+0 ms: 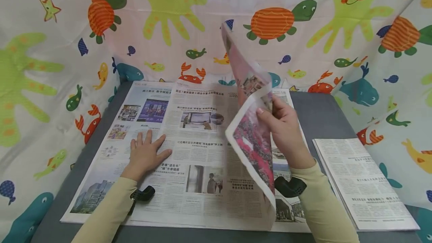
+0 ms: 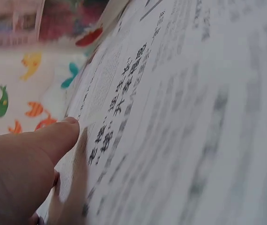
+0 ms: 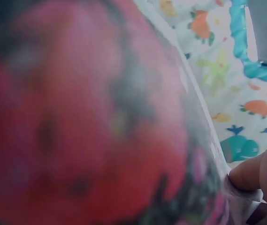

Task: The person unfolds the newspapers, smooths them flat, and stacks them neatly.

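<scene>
A large spread newspaper (image 1: 202, 153) covers the middle of the grey table. On its left part lies my left hand (image 1: 146, 156), fingers spread and flat on the print; in the left wrist view its thumb (image 2: 60, 138) rests along the paper. My right hand (image 1: 285, 128) pinches the edge of a raised newspaper page (image 1: 251, 138) between thumb and fingers. That page stands up from the spread, curled, with pink flower pictures facing right. The right wrist view shows the red and pink print (image 3: 100, 117) up close, with the right thumb (image 3: 248, 176) on the page's edge.
To the right, a folded stack of newspapers (image 1: 366, 183) lies on the grey table (image 1: 317, 117). A white curtain (image 1: 209, 14) printed with sea animals rises behind and along both sides. Each wrist wears a black band camera (image 1: 290, 186).
</scene>
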### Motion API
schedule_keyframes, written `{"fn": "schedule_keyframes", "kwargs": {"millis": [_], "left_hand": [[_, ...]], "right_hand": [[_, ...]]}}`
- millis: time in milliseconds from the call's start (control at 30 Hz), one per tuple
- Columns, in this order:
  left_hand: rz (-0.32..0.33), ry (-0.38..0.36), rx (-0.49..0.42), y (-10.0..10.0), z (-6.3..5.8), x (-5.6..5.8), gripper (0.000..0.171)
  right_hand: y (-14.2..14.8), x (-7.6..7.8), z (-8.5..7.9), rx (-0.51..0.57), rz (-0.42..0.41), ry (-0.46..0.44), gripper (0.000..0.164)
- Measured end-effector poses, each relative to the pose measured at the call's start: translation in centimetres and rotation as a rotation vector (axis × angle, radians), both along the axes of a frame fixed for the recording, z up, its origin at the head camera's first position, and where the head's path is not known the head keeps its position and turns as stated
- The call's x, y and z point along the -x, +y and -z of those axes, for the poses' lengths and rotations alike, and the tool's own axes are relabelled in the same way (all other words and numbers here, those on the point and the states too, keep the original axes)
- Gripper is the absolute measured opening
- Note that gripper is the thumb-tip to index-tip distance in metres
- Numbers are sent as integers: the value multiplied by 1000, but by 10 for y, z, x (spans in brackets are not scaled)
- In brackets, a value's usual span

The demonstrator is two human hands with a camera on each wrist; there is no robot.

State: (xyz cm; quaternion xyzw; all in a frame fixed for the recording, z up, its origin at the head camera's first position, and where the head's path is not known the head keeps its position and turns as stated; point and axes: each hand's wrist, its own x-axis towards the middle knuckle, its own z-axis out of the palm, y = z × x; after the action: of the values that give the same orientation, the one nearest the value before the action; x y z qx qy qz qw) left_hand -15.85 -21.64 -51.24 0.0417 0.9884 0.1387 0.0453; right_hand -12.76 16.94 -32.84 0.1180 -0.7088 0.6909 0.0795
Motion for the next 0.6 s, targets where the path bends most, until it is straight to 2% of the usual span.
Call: {"fn": "schedule_keyframes", "kwargs": {"millis": [133,233,300,400,500,533,600], "left_hand": [[-48,-13,-16,-21,-2,-3,76],[-87,-16,-33,-37,-3,-4,80],[-112,-17,-44,-48,-4,-4,82],[-148,-23,-52,-67,-5,-3,85],[-186,-32,-56,-86,-5,-4,88],[-201,-34,-61,-91,-5,-4,88],[-229,-35,-60,-99,-3,-5,88]], "right_hand": [[27,-7,-6,168,28,36,33],[48,-11,-2,291,19,48,33],[63,-13,3,332,31,31,33],[86,-15,13,338,62,-40,34],[104,-17,26,279,107,-158,35],[105,-20,25,289,118,-216,31],[108,-21,27,276,132,-264,29]]}}
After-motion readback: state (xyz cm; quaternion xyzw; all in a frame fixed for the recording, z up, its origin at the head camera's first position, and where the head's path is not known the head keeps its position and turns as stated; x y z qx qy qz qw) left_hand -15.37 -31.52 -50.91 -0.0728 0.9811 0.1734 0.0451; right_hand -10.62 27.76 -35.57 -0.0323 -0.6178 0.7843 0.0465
